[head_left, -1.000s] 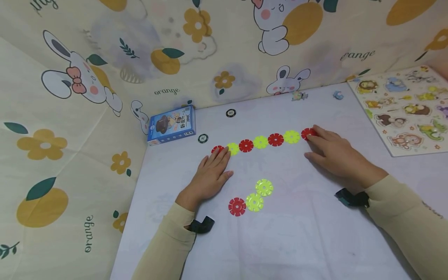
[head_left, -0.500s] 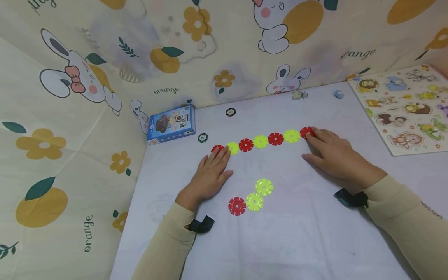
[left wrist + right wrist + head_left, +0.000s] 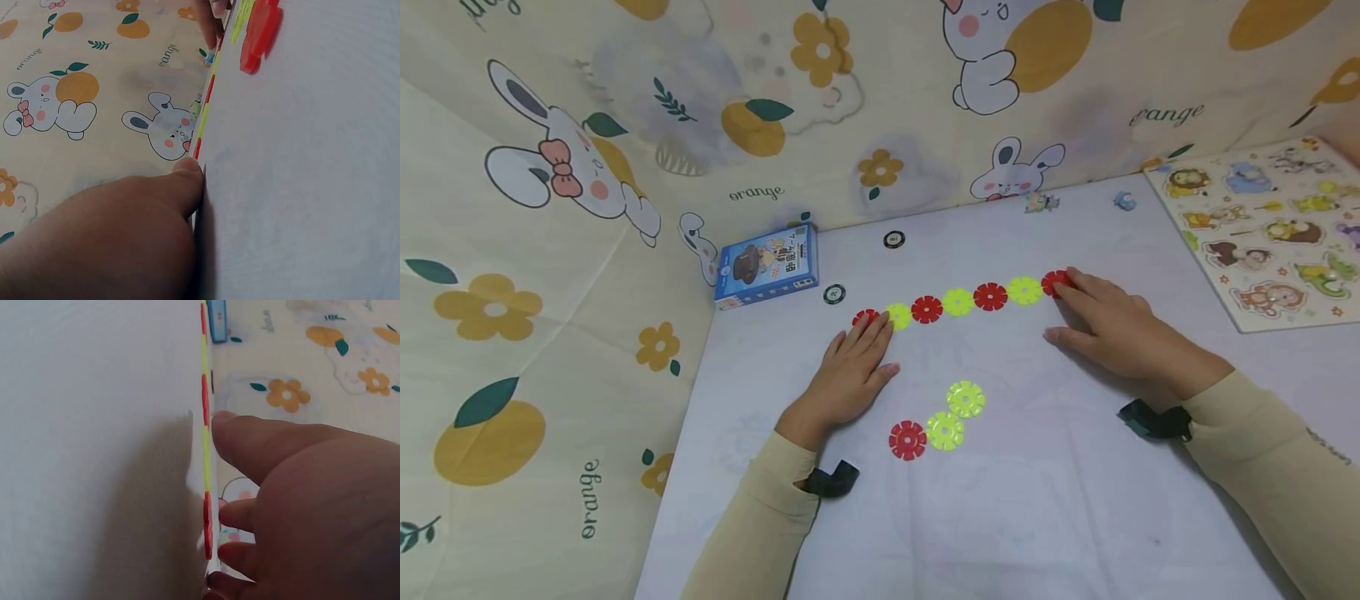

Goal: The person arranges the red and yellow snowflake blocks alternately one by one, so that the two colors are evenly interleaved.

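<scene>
A row of red and yellow-green notched plastic discs crosses the white table [image 3: 1022, 500] in the head view, its colours alternating. Over its left end lies my left hand [image 3: 844, 379], fingers straight, partly covering a red disc [image 3: 866, 316] and touching the yellow-green disc [image 3: 899, 322] beside it. My right hand [image 3: 1112, 329] rests its fingertips on the red disc [image 3: 1052, 281] at the right end, thumb held apart. In the right wrist view the row shows edge-on, a red disc [image 3: 207, 531] beside the fingers. Nearer me lie another red disc [image 3: 898, 433] and two yellow-green discs [image 3: 955, 437].
A blue card-game box [image 3: 767, 265] stands at the back left, near two round black-and-white chips [image 3: 834, 294]. Two small figures [image 3: 1124, 201] lie along the back edge. An animal picture board [image 3: 1262, 242] occupies the back right. Patterned cloth [image 3: 880, 100] rises behind the table.
My right hand has eased slightly left, and the red end disc under its fingertips has shifted left with it, towards the neighbouring yellow-green disc. The left hand has stayed put.
</scene>
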{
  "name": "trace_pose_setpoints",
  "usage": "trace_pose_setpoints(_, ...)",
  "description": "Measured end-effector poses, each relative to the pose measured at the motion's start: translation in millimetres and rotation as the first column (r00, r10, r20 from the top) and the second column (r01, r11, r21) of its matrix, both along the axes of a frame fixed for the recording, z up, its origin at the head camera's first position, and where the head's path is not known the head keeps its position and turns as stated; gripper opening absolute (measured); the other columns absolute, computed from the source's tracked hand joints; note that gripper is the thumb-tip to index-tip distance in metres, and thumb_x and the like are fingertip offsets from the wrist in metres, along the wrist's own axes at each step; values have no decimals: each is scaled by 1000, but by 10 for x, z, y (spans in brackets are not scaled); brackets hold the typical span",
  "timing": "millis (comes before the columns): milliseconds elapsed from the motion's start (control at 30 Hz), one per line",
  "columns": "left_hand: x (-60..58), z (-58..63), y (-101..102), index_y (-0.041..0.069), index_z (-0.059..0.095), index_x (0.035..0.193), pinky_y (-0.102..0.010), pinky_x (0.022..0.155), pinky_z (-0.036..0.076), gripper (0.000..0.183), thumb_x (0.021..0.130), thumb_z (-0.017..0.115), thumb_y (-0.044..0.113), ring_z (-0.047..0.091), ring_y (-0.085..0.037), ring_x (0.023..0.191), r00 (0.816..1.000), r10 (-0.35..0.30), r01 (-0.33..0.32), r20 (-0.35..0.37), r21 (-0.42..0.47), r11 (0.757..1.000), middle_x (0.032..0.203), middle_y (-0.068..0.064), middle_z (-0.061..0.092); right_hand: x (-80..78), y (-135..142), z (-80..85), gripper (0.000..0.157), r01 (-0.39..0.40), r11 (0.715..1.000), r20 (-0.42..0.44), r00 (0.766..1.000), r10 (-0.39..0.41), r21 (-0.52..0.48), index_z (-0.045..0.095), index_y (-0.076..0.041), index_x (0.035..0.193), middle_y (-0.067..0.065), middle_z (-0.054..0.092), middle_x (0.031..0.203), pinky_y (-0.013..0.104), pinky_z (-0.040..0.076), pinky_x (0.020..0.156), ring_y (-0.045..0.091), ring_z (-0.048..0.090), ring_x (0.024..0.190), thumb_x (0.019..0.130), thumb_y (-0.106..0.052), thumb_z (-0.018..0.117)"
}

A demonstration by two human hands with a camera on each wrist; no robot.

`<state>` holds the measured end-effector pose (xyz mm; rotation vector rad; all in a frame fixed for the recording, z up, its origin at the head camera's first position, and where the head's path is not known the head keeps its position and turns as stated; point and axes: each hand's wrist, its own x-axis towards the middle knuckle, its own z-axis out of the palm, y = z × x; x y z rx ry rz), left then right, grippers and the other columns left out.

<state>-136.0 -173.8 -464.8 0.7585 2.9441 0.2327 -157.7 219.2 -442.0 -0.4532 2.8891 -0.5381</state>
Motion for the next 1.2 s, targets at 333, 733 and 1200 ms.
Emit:
trace_pose_setpoints(333, -18, 7, 13, 23, 11, 155, -52, 112, 6, 70, 97, 32, 57, -3, -19, 144, 1000, 4, -4, 1, -1, 1000, 160, 8, 3, -5, -10, 48, 84, 5, 998, -66, 998, -9, -60, 33, -6, 148, 23, 18, 153, 73, 22, 95, 46, 16, 137, 87, -54, 62)
trace_pose_setpoints(733, -25, 23, 8, 24, 10, 155, -52, 112, 5, 71, 97, 33, 57, -4, -20, 144, 1000, 2, -2, 14, -9, 1000, 160, 8, 2, 313, -543, 203, 51, -45, 749, 149, 970, 190, -661, 42, -32, 140, -2, 46, 138, 45, 49, 85, 22, 49, 118, 93, -32, 63)
trace_pose_setpoints(1200, 11, 49, 13, 23, 11, 155, -52, 112, 4, 70, 97, 36, 55, -4, -21, 144, 999, 9, -9, 32, -3, 1000, 160, 7, 3, 647, -949, -14, 48, -260, 867, 74, 945, 320, -425, 60, -18, 125, -6, 49, 114, 31, 49, 84, 13, 42, 109, 80, -22, 79)
